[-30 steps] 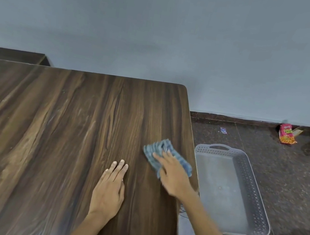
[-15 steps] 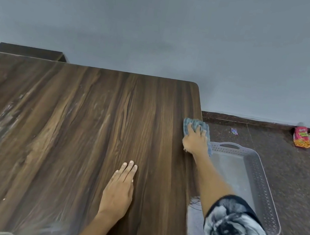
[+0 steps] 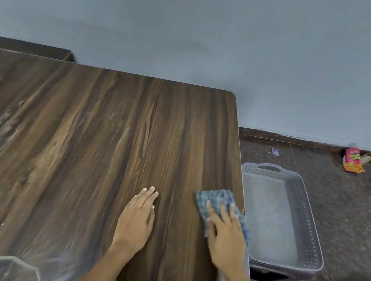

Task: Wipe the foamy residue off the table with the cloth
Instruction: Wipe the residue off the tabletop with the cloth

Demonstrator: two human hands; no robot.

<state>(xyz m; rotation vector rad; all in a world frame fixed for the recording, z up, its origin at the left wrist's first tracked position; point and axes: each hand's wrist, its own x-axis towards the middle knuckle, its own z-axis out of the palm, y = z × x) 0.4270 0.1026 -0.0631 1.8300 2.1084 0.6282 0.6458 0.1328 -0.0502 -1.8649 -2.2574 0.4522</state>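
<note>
The cloth [image 3: 217, 201] lies flat near the table's right edge, pinned under the right hand [image 3: 226, 239], whose fingers are straight and spread over it. The left hand [image 3: 137, 218] rests flat on the wood, fingers together, holding nothing. This right strip of the table [image 3: 112, 127] looks clean; pale foamy residue [image 3: 6, 123] streaks the left side, so much seems left

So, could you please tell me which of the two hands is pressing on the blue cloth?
The right hand, near the brown wooden table's right edge, presses the blue checked cloth; the left hand lies flat on bare wood.
</note>
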